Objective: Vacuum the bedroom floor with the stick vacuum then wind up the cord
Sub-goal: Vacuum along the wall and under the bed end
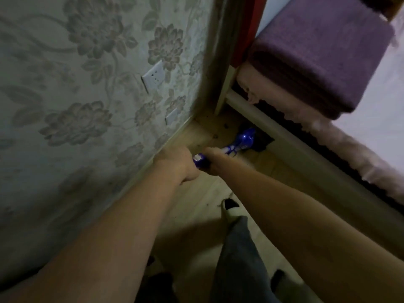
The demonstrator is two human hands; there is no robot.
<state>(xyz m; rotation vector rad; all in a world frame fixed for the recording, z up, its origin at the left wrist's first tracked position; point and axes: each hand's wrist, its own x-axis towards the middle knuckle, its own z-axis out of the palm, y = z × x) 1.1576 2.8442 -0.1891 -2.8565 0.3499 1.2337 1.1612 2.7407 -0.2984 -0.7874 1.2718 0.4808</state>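
Both your hands hold the blue stick vacuum (237, 143) by its handle. Your left hand (177, 164) is curled round the near end of the handle, close to the flowery wall (76, 84) on the left. Your right hand (213, 157) grips it just beside, a bit farther along. The vacuum leans away from you, and its far end goes under the bed (284, 138) on the right. It stands on the wooden floor (196, 206). Your slipper (229, 207) is near you.
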